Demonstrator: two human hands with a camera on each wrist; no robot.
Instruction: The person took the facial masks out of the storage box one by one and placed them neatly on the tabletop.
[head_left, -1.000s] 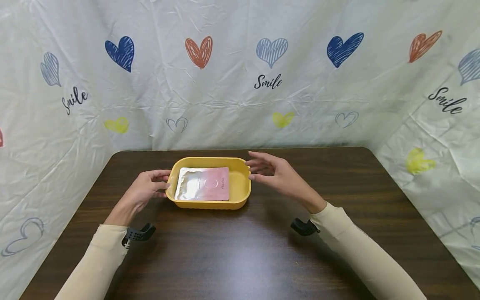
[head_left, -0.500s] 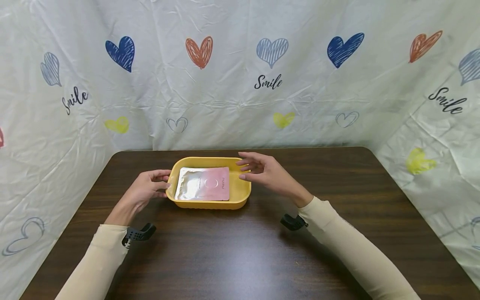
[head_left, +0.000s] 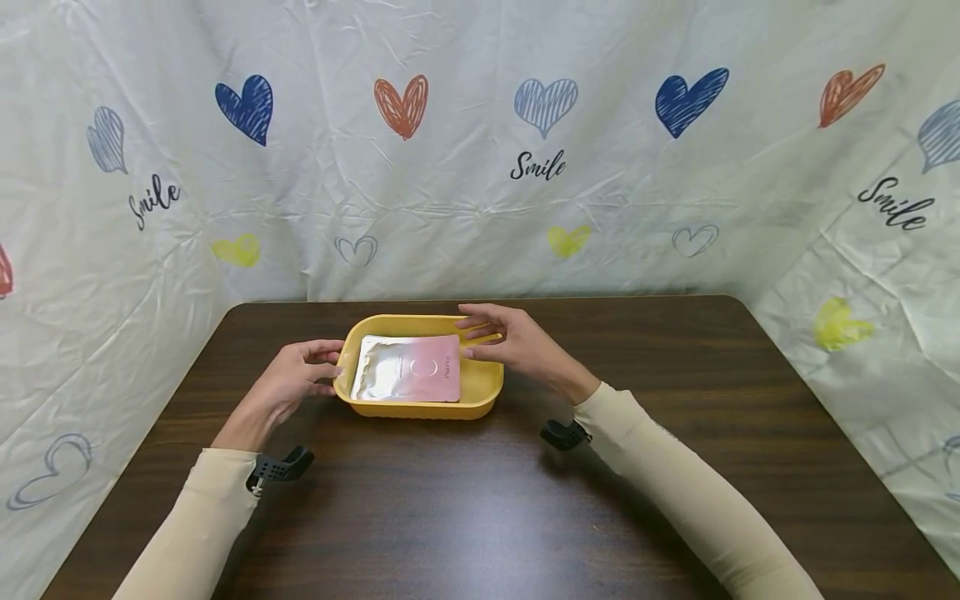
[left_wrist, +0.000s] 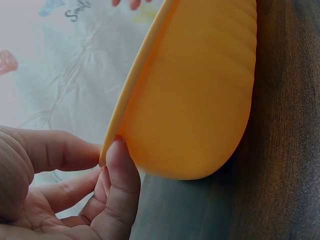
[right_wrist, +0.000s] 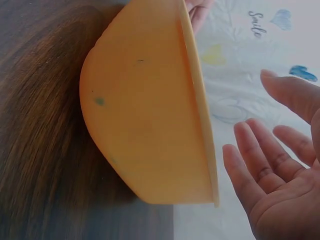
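A yellow plastic basket (head_left: 480,385) with rounded ends sits toward the back of the table. Inside it lies a flat pink and silver sachet (head_left: 408,368), its printed face up. My left hand (head_left: 296,375) pinches the basket's left rim between thumb and fingers, as the left wrist view shows up close at the rim (left_wrist: 131,82). Over the basket's right end hovers my right hand (head_left: 517,343), fingers spread and gently bent, holding nothing. In the right wrist view that hand (right_wrist: 280,175) stands apart from the basket's outer wall (right_wrist: 145,115).
The dark wood table (head_left: 465,500) has a back edge close behind the basket. A white cloth (head_left: 450,183) printed with hearts and "Smile" hangs behind and at both sides. A black wrist strap (head_left: 281,465) sits on the left forearm, with another (head_left: 564,435) on the right.
My right hand has moved left, from beside the basket's right rim to above its right end. The left hand stays on the left rim, and basket and sachet lie where they were.
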